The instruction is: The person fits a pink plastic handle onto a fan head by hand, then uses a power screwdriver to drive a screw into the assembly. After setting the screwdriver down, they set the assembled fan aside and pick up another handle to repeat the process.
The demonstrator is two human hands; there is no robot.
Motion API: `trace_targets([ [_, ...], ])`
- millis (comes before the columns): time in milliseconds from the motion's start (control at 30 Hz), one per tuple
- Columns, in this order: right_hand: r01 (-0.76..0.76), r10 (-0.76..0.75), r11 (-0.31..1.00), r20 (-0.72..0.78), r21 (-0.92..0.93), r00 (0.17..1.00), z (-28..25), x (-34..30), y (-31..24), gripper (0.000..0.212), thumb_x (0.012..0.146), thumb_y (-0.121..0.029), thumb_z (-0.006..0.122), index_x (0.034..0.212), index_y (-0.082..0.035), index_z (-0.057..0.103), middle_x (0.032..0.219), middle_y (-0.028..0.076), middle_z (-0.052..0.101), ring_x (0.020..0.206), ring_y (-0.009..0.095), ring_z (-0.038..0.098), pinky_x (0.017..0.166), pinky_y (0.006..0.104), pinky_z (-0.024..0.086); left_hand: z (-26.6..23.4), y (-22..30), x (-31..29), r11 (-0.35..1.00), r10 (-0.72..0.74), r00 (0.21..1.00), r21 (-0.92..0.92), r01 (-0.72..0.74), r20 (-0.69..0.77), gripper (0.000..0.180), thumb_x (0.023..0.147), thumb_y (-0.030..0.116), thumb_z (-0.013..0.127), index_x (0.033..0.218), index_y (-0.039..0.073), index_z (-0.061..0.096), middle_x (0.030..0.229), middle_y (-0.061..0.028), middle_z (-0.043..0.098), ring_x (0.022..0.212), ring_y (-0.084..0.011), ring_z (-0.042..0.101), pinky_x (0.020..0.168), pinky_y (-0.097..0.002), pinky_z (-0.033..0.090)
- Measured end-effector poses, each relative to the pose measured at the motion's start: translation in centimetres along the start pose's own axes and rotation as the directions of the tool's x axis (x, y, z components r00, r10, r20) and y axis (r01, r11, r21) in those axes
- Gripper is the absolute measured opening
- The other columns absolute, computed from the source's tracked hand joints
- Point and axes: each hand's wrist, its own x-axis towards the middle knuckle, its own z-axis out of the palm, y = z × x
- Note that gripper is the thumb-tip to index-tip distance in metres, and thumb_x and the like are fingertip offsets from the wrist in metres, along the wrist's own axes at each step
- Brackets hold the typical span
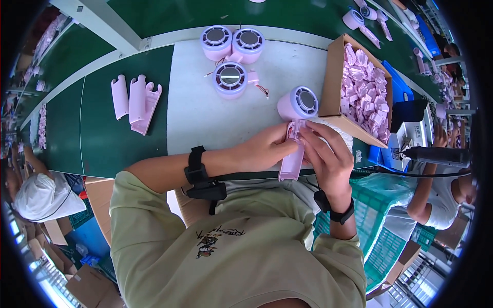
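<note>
Near the front edge of the work surface, both my hands hold a pink handheld fan (290, 167) with a round lilac-rimmed head and an open, hollow handle. My left hand (264, 148) grips the handle from the left, thumb laid across it. Closed around the upper handle, just below the head, is my right hand (328, 154); its fingertips hide what lies between them. Beyond stand three round fan heads (230, 79), two with thin wires hanging loose. To the left, several pink handle shells (137, 102) lie on the green table.
A cardboard box (333, 82) full of small pink plastic parts stands at the right. Beside it are a blue bin (398, 82) and a dark power screwdriver (439, 155). A white sheet (190, 123) covers the table's middle. A metal frame bar (110, 31) crosses behind. Other people sit at both sides.
</note>
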Motion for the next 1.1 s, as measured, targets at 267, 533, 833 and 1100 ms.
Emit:
trace_targets([
  [267, 0.024, -0.024, 1.0, 0.004, 0.006, 1.0, 0.5, 0.4, -0.1, 0.033, 0.073, 0.006, 0.074, 0.104, -0.002, 0.072, 0.111, 0.014, 0.068, 0.106, 0.03, 0.065, 0.09, 0.0374, 0.054, -0.5, 0.9, 0.5, 0.964, -0.091, 0.996, 0.25, 0.092, -0.018, 0.029, 0.097, 0.008, 0.047, 0.125, 0.0, 0.047, 0.11, -0.0032, 0.059, 0.1, -0.0099, 0.057, 0.087, -0.0277, 0.048],
  [533, -0.179, 0.21, 0.946, -0.093, 0.271, 0.973, 1.1, -0.5, -1.4, 0.03, 0.078, 0.004, 0.073, 0.107, 0.001, 0.068, 0.103, 0.013, 0.069, 0.099, 0.026, 0.068, 0.085, 0.034, 0.056, 0.6, 0.9, 0.8, 0.955, -0.211, 0.971, -0.236, 0.18, -0.115, 0.042, 0.104, 0.037, 0.044, 0.123, 0.0, 0.053, 0.1, 0.0001, 0.058, 0.085, -0.0055, 0.054, 0.076, -0.0246, 0.046],
  [833, -0.671, 0.326, -0.053, 0.648, 0.74, 0.688, 0.5, -2.3, -1.6, 0.031, 0.103, -0.03, 0.047, 0.11, -0.001, 0.054, 0.081, 0.009, 0.064, 0.068, 0.017, 0.066, 0.065, 0.0284, 0.055, 0.7, 1.9, -0.4, 0.956, -0.037, 0.994, 0.294, 0.005, 0.104, 0.046, 0.107, 0.024, 0.026, 0.143, -0.002, 0.036, 0.145, -0.0178, 0.044, 0.125, -0.0186, 0.05, 0.105, -0.033, 0.041],
  [1100, -0.47, 0.47, 0.76, 0.12, 0.448, 0.875, -2.6, -2.0, -1.4, 0.041, 0.093, -0.023, 0.067, 0.123, 0.0, 0.052, 0.095, 0.009, 0.063, 0.082, 0.02, 0.064, 0.067, 0.0289, 0.052, 1.0, 2.5, 0.2, 0.984, -0.023, 0.988, 0.174, 0.05, -0.152, 0.045, 0.107, 0.028, 0.032, 0.134, -0.004, 0.047, 0.131, -0.0193, 0.057, 0.108, -0.0193, 0.061, 0.093, -0.0294, 0.048],
])
